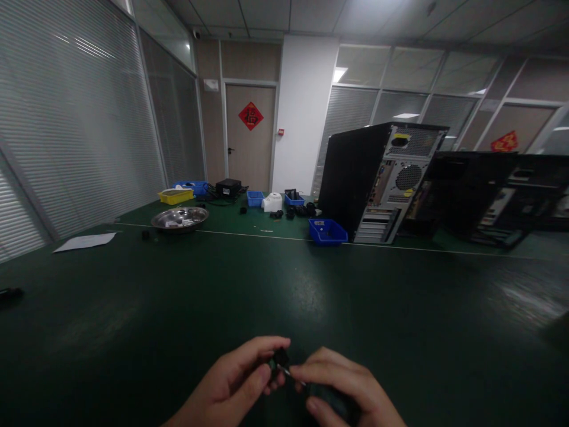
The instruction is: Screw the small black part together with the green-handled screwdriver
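Note:
Low in the head view, my left hand [237, 379] pinches a small black part [280, 356] between thumb and fingers. A bit of green shows on its underside, but its kind is too small and dark to make out. My right hand [349, 379] is closed around a screwdriver [332, 401] with a dark handle. The screwdriver's thin metal shaft points left, and its tip is at the black part; whether it touches a screw is hidden. Both hands are above the dark green table [213, 296], close to each other.
Farther back stand a black computer case [351, 178], a blue bin [328, 232], a metal bowl [180, 219] and a yellow basket [176, 196]. Black parts lie around a white device [272, 203]. Paper [85, 241] is at the left; more cases [480, 190] stand right.

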`<state>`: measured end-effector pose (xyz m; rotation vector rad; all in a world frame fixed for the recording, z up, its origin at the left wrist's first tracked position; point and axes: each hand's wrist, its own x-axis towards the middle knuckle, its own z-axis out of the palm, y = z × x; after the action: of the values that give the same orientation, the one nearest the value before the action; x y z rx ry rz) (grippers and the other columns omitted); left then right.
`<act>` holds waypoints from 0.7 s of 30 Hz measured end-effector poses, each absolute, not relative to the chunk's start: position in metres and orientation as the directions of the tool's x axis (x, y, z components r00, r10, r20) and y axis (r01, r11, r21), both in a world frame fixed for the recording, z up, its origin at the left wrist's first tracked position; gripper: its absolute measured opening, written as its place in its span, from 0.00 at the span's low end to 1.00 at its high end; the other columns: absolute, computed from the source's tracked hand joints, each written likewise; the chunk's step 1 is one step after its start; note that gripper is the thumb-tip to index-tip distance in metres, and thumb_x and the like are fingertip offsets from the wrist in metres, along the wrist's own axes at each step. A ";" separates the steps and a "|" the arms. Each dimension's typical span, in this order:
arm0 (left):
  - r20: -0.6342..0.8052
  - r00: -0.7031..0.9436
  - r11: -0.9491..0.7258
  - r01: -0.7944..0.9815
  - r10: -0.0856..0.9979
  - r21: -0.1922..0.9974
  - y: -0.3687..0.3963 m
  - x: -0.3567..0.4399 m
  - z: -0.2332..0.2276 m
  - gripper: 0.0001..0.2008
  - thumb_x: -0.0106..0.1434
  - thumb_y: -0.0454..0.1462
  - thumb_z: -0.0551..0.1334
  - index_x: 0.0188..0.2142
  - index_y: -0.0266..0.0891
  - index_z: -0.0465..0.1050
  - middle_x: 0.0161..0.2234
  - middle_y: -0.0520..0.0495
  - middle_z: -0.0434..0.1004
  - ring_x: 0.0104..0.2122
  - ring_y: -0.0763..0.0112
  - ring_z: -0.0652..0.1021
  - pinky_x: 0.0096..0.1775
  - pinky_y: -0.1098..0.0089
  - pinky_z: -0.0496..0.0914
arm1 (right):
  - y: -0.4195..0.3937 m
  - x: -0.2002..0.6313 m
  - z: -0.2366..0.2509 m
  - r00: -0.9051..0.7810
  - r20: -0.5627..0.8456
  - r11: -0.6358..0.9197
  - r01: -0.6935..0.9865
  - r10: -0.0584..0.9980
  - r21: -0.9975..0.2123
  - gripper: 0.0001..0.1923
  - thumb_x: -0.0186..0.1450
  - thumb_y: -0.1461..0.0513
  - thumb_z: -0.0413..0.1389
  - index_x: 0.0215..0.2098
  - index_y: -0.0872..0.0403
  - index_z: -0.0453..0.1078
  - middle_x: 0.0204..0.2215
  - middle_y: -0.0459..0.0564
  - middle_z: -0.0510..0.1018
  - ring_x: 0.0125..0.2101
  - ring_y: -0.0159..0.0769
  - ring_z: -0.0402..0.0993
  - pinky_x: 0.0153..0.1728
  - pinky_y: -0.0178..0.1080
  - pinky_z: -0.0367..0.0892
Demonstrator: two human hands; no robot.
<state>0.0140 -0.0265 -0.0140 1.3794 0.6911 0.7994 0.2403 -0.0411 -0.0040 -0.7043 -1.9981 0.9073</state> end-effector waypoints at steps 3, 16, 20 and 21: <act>0.057 0.519 -0.099 0.054 0.853 0.994 -0.032 0.012 -0.008 0.18 0.66 0.46 0.58 0.54 0.53 0.71 0.46 0.46 0.73 0.42 0.61 0.74 0.43 0.65 0.68 | -0.042 0.240 -0.004 -0.508 0.426 0.584 0.199 0.748 -0.787 0.15 0.67 0.64 0.55 0.51 0.50 0.74 0.36 0.57 0.80 0.35 0.40 0.78 0.36 0.39 0.73; 0.094 0.512 -0.120 0.018 0.854 0.993 -0.021 0.013 -0.022 0.15 0.62 0.41 0.63 0.49 0.49 0.77 0.43 0.44 0.73 0.34 0.66 0.76 0.32 0.70 0.72 | -0.043 0.239 -0.005 -0.505 0.368 0.548 0.270 0.781 -0.792 0.15 0.65 0.66 0.54 0.49 0.53 0.75 0.35 0.58 0.80 0.35 0.41 0.79 0.35 0.39 0.73; 0.079 0.525 -0.078 -0.024 0.847 0.997 -0.021 0.015 -0.021 0.14 0.63 0.44 0.63 0.47 0.48 0.78 0.43 0.44 0.74 0.32 0.69 0.76 0.33 0.70 0.71 | -0.043 0.239 -0.005 -0.501 0.383 0.561 0.270 0.776 -0.783 0.16 0.64 0.67 0.54 0.49 0.51 0.75 0.36 0.58 0.80 0.34 0.40 0.79 0.35 0.38 0.72; 0.072 0.525 -0.073 -0.020 0.848 0.997 -0.021 0.014 -0.020 0.14 0.64 0.45 0.62 0.47 0.48 0.78 0.42 0.44 0.74 0.30 0.70 0.75 0.34 0.70 0.71 | -0.042 0.239 -0.005 -0.497 0.390 0.565 0.268 0.775 -0.780 0.16 0.64 0.68 0.54 0.49 0.51 0.75 0.36 0.57 0.80 0.34 0.40 0.79 0.35 0.38 0.72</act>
<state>0.0145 -0.0208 -0.0198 1.4766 0.7548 0.8412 0.2390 -0.0425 -0.0052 -0.8341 -2.0388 0.8504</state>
